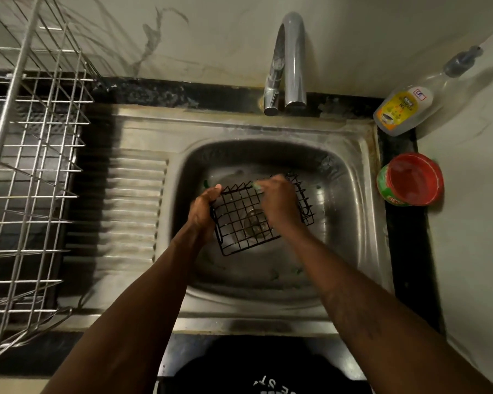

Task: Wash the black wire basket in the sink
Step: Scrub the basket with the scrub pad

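Note:
The black wire basket (239,220) hangs tilted over the middle of the steel sink bowl (350,211), above the drain. My left hand (204,210) grips its left edge, fingers curled over the wire. My right hand (279,201) lies on the grid's upper right part and is closed on a small pale green scrubber (258,185) that peeks out at the fingertips. The basket's far right side wall shows past my right hand.
A chrome tap (289,61) stands behind the bowl, with no water visible from it. A dish soap bottle (404,109) and a red-lidded green tub (410,180) sit on the right counter. A silver wire dish rack (32,166) fills the left side, next to the ribbed drainboard (134,211).

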Available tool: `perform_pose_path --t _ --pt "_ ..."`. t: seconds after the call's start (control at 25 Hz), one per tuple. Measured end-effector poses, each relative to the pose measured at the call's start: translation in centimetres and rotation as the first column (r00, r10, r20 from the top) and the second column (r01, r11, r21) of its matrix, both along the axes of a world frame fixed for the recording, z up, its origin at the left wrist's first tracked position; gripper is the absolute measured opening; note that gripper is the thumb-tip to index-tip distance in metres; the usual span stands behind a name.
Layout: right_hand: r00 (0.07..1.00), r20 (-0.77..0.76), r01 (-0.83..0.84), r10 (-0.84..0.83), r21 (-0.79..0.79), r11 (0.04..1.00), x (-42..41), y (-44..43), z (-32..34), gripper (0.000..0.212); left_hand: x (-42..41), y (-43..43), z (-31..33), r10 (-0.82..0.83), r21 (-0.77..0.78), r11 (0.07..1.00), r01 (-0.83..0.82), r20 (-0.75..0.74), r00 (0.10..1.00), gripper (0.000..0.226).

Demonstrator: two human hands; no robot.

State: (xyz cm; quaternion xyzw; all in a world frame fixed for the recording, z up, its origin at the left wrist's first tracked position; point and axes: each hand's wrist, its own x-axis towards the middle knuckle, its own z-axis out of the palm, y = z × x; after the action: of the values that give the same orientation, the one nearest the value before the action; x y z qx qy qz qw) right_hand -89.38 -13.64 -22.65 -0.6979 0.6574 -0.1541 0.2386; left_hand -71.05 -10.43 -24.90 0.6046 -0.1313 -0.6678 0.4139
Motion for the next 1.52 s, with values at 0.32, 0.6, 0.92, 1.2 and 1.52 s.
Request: perform_pose_path --t 0.32,0.6,0.92,1.2,1.52 --pt "0.999 0.017 0.047 -0.047 0.013 0.999 3.2 1.4 2.1 0.029 -0.8 -1.1 -0.6 0.069 -0.008 0.998 -0.069 0.053 0.996 0.040" --pt "0.992 0.064 0.110 -0.111 0.015 0.994 -1.0 3.2 1.4 0.032 0.3 -0.1 -0.8 0.106 -0.006 0.994 -0.106 -0.028 0.994 0.051" --pt "0.999 0.053 -0.005 0.006 -0.017 1.000 2.9 7.5 2.7 0.025 -0.9 -0.9 0.9 0.136 0.013 0.991 -0.136 0.013 0.991 0.043" --pt "0.969 -0.032 0.246 -0.245 0.059 0.967 -6.5 4.6 0.4 0.035 0.2 0.1 1.2 0.198 0.032 0.980 -0.198 0.004 0.980 0.066" --pt "0.975 0.069 -0.209 0.209 -0.013 0.978 2.2 12.2 2.4 0.035 -0.2 0.1 1.9 0.281 0.111 0.953 -0.283 0.040 0.959 0.076"
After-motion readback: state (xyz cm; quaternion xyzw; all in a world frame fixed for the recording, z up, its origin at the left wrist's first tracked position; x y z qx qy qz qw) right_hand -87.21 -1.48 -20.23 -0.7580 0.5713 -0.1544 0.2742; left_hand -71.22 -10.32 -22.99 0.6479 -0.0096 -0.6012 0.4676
